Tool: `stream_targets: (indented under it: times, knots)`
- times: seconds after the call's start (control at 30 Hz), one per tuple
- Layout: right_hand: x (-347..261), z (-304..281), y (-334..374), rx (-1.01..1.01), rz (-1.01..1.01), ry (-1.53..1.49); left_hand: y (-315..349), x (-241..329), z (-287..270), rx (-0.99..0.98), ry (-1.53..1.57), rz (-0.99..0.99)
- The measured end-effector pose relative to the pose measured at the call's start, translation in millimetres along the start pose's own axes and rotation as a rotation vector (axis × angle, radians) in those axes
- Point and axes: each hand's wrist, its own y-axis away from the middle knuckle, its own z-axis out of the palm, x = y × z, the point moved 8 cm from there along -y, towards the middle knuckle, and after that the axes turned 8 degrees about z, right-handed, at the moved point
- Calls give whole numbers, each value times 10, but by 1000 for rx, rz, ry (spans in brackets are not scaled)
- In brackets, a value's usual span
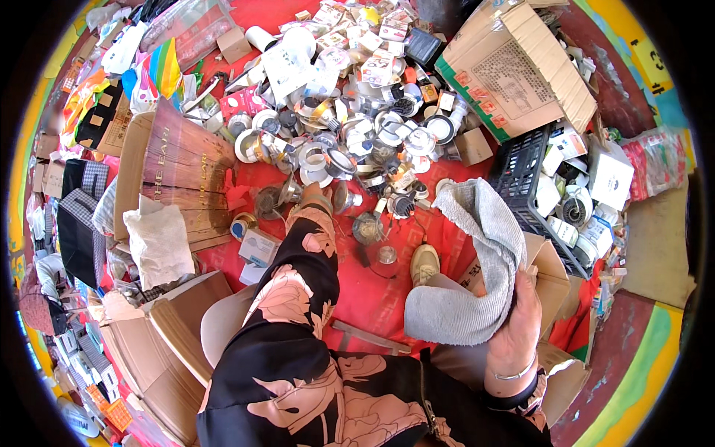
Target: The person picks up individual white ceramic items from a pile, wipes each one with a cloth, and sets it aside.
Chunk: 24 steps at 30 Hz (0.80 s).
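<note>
My right hand, with a bracelet at its wrist, grips a grey cloth that hangs in a curved fold over the right side of my lap. My left arm, in a black sleeve with pink flowers, stretches forward to a heap of ceiling spotlights. My left hand is at the heap's near edge, next to a clear-fronted spotlight and another spotlight. Its fingers are mostly hidden, so I cannot see what they hold. A round lamp with a cord lies on the red sheet nearby.
A black plastic crate of boxed lamps stands at the right, below a large tilted cardboard box. At the left are a wood-patterned carton with white paper and an open cardboard box. My shoe rests on the red sheet.
</note>
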Motion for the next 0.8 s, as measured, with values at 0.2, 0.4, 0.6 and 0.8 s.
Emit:
stream_targets:
  times: [0.2, 0.4, 0.6, 0.8]
  knots:
    - [72, 37, 21, -30, 38, 31, -93, 88, 1, -25, 81, 42]
    - [56, 40, -25, -200, -31, 9, 317, 263, -146, 37, -137, 168]
    - [-55, 116, 97, -272, -103, 30, 889, 659, -431, 9, 41, 389]
    - [-70, 138, 101, -399, -103, 24, 1651, 1204, -450, 73, 331, 440]
